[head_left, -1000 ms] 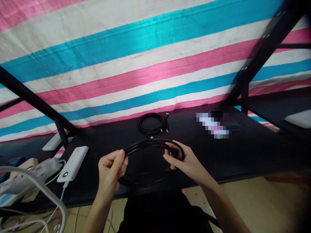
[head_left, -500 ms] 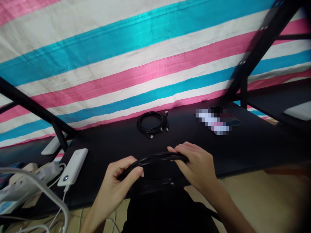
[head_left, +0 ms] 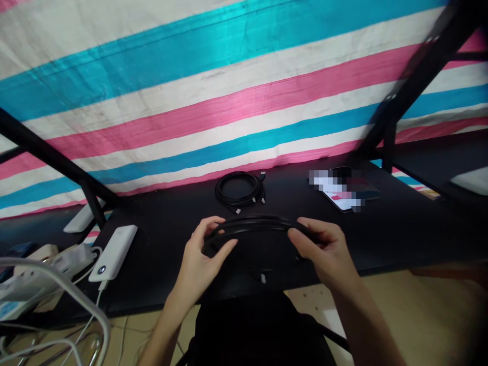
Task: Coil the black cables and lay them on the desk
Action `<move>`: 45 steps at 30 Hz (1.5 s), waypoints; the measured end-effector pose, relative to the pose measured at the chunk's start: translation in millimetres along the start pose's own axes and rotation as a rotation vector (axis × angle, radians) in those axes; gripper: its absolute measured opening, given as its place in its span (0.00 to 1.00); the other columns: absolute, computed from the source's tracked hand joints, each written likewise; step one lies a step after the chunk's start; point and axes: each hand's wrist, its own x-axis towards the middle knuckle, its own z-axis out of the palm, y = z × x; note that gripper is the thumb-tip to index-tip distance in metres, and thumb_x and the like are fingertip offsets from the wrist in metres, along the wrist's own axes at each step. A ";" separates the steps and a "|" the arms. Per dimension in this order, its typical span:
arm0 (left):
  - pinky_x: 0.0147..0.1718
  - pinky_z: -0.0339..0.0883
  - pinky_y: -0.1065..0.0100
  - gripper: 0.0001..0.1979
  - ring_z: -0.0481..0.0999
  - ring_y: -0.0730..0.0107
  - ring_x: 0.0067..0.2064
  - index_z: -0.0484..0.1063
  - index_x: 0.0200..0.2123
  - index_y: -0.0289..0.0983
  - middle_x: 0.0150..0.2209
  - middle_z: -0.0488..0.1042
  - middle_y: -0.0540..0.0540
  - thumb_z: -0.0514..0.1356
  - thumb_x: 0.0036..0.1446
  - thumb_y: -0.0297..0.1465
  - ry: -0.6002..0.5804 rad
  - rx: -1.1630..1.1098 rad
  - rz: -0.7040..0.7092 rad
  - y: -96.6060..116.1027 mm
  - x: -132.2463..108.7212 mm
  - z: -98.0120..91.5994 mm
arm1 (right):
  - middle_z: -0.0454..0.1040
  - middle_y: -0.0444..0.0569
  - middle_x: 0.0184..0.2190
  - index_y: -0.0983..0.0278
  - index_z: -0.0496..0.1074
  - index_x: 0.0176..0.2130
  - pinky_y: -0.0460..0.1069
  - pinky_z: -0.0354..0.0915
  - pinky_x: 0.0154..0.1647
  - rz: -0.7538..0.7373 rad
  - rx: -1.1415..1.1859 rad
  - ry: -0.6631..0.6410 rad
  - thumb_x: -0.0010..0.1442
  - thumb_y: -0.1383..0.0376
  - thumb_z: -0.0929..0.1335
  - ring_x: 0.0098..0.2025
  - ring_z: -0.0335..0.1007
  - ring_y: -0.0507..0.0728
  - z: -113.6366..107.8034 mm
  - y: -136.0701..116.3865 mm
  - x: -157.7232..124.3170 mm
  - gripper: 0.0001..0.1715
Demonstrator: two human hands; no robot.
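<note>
Both hands hold one coiled black cable [head_left: 259, 223] just above the black table [head_left: 396, 234]. My left hand [head_left: 204, 254] pinches the coil's left side between thumb and fingers. My right hand [head_left: 328, 249] grips its right side, fingers curled over the loop. A white-tipped plug end [head_left: 263, 278] hangs below the coil. A second coiled black cable [head_left: 239, 190] with small plugs lies farther back on the table, untouched.
A white power bank [head_left: 113, 251] lies at the table's left with a white lead running off it. White cables and a power strip [head_left: 34, 284] crowd the far left. A phone [head_left: 343, 199] lies at back right. A striped tarp hangs behind; black frame bars cross both sides.
Both hands carried the coil forward over the table and spread wider apart. The loop, tilted open a second ago, now lies nearly flat.
</note>
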 end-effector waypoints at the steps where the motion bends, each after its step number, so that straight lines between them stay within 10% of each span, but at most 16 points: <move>1: 0.47 0.64 0.65 0.18 0.73 0.65 0.45 0.67 0.45 0.40 0.42 0.73 0.46 0.64 0.51 0.35 0.049 -0.034 -0.005 -9.4 1.0 5.2 | 0.47 0.37 0.15 0.63 0.54 0.17 0.44 0.39 0.15 -0.012 0.087 0.026 0.55 0.55 0.70 0.17 0.39 0.45 -1.9 4.8 1.6 0.27; 8: 0.50 0.63 0.61 0.18 0.75 0.62 0.47 0.67 0.47 0.36 0.44 0.76 0.41 0.60 0.56 0.39 0.052 -0.536 -0.217 -25.7 -4.5 36.3 | 0.37 0.34 0.12 0.63 0.43 0.16 0.45 0.32 0.12 0.116 0.669 0.058 0.51 0.51 0.72 0.14 0.29 0.44 6.7 17.7 13.9 0.39; 13: 0.34 0.67 0.71 0.11 0.77 0.70 0.30 0.67 0.33 0.36 0.20 0.70 0.53 0.60 0.56 0.38 0.141 -0.911 -0.375 -6.3 -9.8 44.4 | 0.36 0.33 0.12 0.63 0.40 0.17 0.45 0.32 0.12 0.316 0.812 0.074 0.47 0.50 0.74 0.14 0.28 0.44 13.7 28.7 15.5 0.42; 19: 0.09 0.40 0.78 0.14 0.47 0.86 0.09 0.65 0.26 0.35 0.09 0.50 0.62 0.61 0.57 0.38 0.217 -1.191 -0.532 -0.4 -2.9 31.0 | 0.39 0.33 0.14 0.63 0.43 0.17 0.42 0.37 0.13 0.460 0.806 -0.006 0.47 0.57 0.75 0.15 0.30 0.43 17.6 40.8 12.8 0.37; 24: 0.08 0.44 0.78 0.21 0.46 0.84 0.08 0.55 0.17 0.37 0.08 0.49 0.59 0.58 0.58 0.36 0.100 -1.304 -0.560 -8.8 -5.9 8.2 | 0.42 0.33 0.14 0.63 0.54 0.18 0.40 0.44 0.14 0.478 0.829 -0.082 0.49 0.59 0.73 0.16 0.31 0.44 10.4 41.5 12.2 0.25; 31: 0.06 0.37 0.81 0.17 0.39 0.85 0.09 0.69 0.33 0.37 0.10 0.50 0.62 0.60 0.54 0.46 -0.060 -1.023 -0.534 -0.8 -18.4 -2.1 | 0.42 0.33 0.16 0.65 0.68 0.26 0.40 0.35 0.13 0.502 0.703 -0.118 0.49 0.55 0.74 0.16 0.29 0.42 -5.8 42.2 1.8 0.18; 37: 0.09 0.41 0.83 0.25 0.45 0.85 0.11 0.64 0.57 0.42 0.12 0.55 0.60 0.56 0.59 0.44 0.051 -0.644 -0.411 12.3 -22.8 8.5 | 0.44 0.35 0.18 0.55 0.64 0.59 0.40 0.35 0.13 0.295 0.354 -0.023 0.60 0.52 0.67 0.17 0.34 0.45 -8.2 29.7 -16.2 0.30; 42: 0.09 0.40 0.81 0.24 0.46 0.84 0.11 0.68 0.53 0.38 0.12 0.55 0.59 0.54 0.60 0.46 0.068 -0.567 -0.400 8.7 -27.9 14.0 | 0.64 0.42 0.19 0.59 0.69 0.56 0.42 0.56 0.14 0.140 0.005 0.066 0.61 0.55 0.66 0.19 0.59 0.49 -8.1 22.7 -20.3 0.25; 45: 0.10 0.43 0.79 0.22 0.48 0.83 0.12 0.69 0.52 0.38 0.14 0.57 0.59 0.55 0.60 0.44 0.051 -0.428 -0.355 7.7 -30.0 14.2 | 0.77 0.48 0.35 0.58 0.75 0.50 0.48 0.72 0.35 0.062 -0.134 0.058 0.61 0.57 0.66 0.37 0.74 0.56 -6.4 19.6 -19.5 0.19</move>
